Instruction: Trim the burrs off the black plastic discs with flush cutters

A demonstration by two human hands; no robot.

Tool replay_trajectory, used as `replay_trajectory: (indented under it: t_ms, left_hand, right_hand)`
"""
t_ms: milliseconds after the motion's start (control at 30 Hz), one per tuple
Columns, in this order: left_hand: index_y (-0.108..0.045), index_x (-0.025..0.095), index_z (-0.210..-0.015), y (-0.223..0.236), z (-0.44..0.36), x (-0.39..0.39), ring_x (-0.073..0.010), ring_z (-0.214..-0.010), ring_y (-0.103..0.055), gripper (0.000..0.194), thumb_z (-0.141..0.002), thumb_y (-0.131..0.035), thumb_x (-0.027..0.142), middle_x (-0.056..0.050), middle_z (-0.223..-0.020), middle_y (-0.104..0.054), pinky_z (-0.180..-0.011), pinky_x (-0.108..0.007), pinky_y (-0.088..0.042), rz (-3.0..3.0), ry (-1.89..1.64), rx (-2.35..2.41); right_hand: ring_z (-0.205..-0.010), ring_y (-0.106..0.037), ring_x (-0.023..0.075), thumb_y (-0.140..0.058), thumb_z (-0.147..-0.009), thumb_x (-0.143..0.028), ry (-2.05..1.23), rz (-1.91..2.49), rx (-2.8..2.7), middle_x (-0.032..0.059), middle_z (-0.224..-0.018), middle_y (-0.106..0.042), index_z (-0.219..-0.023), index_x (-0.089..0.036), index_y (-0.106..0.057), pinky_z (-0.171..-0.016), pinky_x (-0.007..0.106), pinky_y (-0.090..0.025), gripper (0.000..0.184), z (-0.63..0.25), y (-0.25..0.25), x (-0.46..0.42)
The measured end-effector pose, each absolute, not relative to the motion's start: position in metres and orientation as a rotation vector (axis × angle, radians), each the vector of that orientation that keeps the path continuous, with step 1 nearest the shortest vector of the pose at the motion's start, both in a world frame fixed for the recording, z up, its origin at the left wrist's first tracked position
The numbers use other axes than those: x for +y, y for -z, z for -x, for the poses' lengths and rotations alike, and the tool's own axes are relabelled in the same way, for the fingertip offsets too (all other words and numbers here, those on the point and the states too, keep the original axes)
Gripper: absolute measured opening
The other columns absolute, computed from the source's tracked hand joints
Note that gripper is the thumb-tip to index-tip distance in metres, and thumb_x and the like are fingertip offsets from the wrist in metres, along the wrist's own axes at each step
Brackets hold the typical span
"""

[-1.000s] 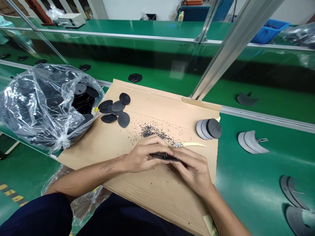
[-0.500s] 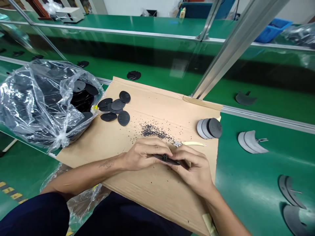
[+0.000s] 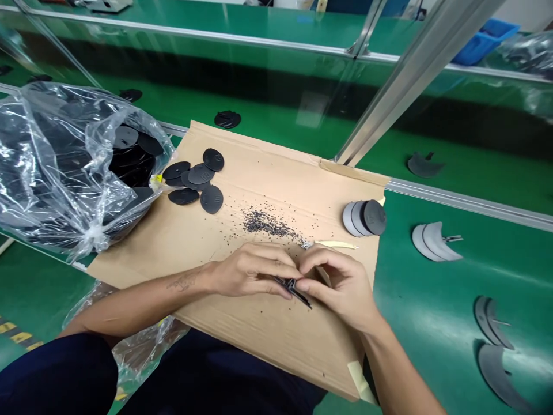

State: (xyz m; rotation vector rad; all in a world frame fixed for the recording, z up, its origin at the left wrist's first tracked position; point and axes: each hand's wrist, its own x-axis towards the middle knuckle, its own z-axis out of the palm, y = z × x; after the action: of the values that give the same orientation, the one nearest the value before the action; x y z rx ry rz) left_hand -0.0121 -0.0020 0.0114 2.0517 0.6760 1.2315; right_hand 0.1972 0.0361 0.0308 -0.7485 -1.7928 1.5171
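My left hand (image 3: 254,271) is closed on a thin black plastic disc (image 3: 300,296), which is tilted and seen nearly edge-on. The fingers of my right hand (image 3: 337,282) pinch a small raised part at the disc's middle; its exact form is partly hidden. Just beyond my hands lie side cutters with pale yellow handles (image 3: 334,245) and a scatter of small black plastic bits (image 3: 268,223). Several loose black discs (image 3: 211,199) overlap on the cardboard sheet (image 3: 259,167) to the left. A leaning stack of discs (image 3: 374,218) rests at its right side.
A clear plastic bag full of black discs (image 3: 64,173) bulges at the left. Several curved grey parts (image 3: 432,241) lie on the green bench (image 3: 415,294) at right. A metal post (image 3: 401,80) rises behind the cardboard, and a blue bin (image 3: 484,43) sits beyond it.
The disc has turned, its right end dipping toward me. My right fingers have shifted from the disc's edge to its raised middle part. The view has tilted slightly downward.
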Motion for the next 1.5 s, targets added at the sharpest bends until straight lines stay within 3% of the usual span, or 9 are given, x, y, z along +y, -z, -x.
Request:
replay_trajectory:
  t_ms: [333,467,567,633,733,800,967,1200,1500]
  left_hand:
    - [-0.071,0.016,-0.104,-0.006,0.009,-0.006,-0.0158,-0.079,-0.070,0.014,-0.093,-0.065,0.023,-0.008,-0.086,-0.074,-0.074,-0.031,-0.059,-2.086,-1.212,0.750]
    - [-0.071,0.016,-0.103,-0.010,0.009,-0.004,-0.0162,-0.082,-0.069,0.015,-0.092,-0.067,0.024,-0.008,-0.089,-0.074,-0.076,-0.033,-0.058,-2.126,-1.260,0.771]
    - [-0.070,0.017,-0.109,-0.014,0.015,-0.002,-0.0167,-0.089,-0.069,0.018,-0.093,-0.066,0.025,-0.009,-0.096,-0.073,-0.080,-0.033,-0.058,-2.150,-1.294,0.861]
    - [-0.069,0.017,-0.110,-0.014,0.020,0.000,-0.0155,-0.089,-0.068,0.020,-0.092,-0.066,0.024,-0.008,-0.097,-0.073,-0.078,-0.030,-0.058,-2.104,-1.336,0.991]
    - [-0.070,0.017,-0.106,-0.014,0.026,0.004,-0.0146,-0.085,-0.067,0.018,-0.090,-0.070,0.024,-0.006,-0.094,-0.072,-0.073,-0.028,-0.057,-2.011,-1.397,1.189]
    - [-0.070,0.018,-0.106,-0.013,0.026,0.005,-0.0146,-0.084,-0.067,0.018,-0.090,-0.070,0.025,-0.005,-0.094,-0.073,-0.072,-0.028,-0.056,-1.967,-1.387,1.247]
    - [-0.069,0.017,-0.107,-0.009,0.023,0.004,-0.0152,-0.085,-0.067,0.020,-0.089,-0.070,0.026,-0.006,-0.094,-0.073,-0.074,-0.030,-0.057,-1.974,-1.376,1.191]
    - [-0.072,0.017,-0.106,-0.006,0.021,0.005,-0.0151,-0.086,-0.067,0.019,-0.088,-0.072,0.025,-0.007,-0.093,-0.073,-0.077,-0.031,-0.058,-1.961,-1.383,1.062]
    - [-0.073,0.016,-0.106,-0.003,0.022,0.006,-0.0147,-0.083,-0.069,0.022,-0.086,-0.075,0.025,-0.008,-0.092,-0.075,-0.073,-0.029,-0.060,-1.938,-1.466,1.027]
  right_hand:
    - [-0.069,-0.057,0.0144,-0.073,-0.086,-0.043,-1.386,0.723,-1.846,0.0002,-0.074,-0.062,-0.077,-0.021,-0.061,-0.063,0.029,-0.048,0.027,-0.188,-0.022,0.028]
    - [-0.074,-0.062,0.0162,-0.071,-0.087,-0.046,-1.309,0.736,-2.032,0.0021,-0.081,-0.067,-0.086,-0.022,-0.065,-0.068,0.031,-0.051,0.025,-0.199,-0.034,0.038]
    - [-0.098,-0.065,0.0240,-0.069,-0.089,-0.045,-0.983,0.882,-2.315,0.0082,-0.106,-0.070,-0.104,-0.024,-0.067,-0.084,0.040,-0.052,0.026,-0.220,-0.041,0.053]
    - [-0.111,-0.061,0.0313,-0.068,-0.087,-0.052,-0.684,0.997,-2.477,0.0122,-0.120,-0.066,-0.117,-0.025,-0.065,-0.089,0.048,-0.050,0.040,-0.234,-0.040,0.061]
    - [-0.110,-0.059,0.0381,-0.075,-0.076,-0.060,-0.353,1.097,-2.677,0.0162,-0.125,-0.063,-0.129,-0.023,-0.060,-0.083,0.051,-0.051,0.066,-0.246,-0.032,0.067]
    - [-0.103,-0.061,0.0364,-0.076,-0.075,-0.057,-0.252,1.103,-2.743,0.0157,-0.119,-0.064,-0.130,-0.022,-0.059,-0.076,0.047,-0.052,0.067,-0.247,-0.027,0.065]
    - [-0.088,-0.064,0.0286,-0.063,-0.083,-0.032,-0.280,1.077,-2.711,0.0123,-0.105,-0.065,-0.119,-0.021,-0.062,-0.069,0.040,-0.052,0.037,-0.234,-0.031,0.055]
    - [-0.075,-0.061,0.0200,-0.043,-0.095,-0.027,-0.644,1.007,-2.318,0.0072,-0.095,-0.065,-0.108,-0.022,-0.058,-0.064,0.033,-0.051,0.020,-0.224,-0.046,0.053]
    - [-0.092,-0.067,0.0247,-0.068,-0.089,-0.028,-0.682,0.764,-2.272,0.0098,-0.103,-0.069,-0.127,-0.025,-0.062,-0.075,0.039,-0.056,0.039,-0.216,-0.043,0.044]
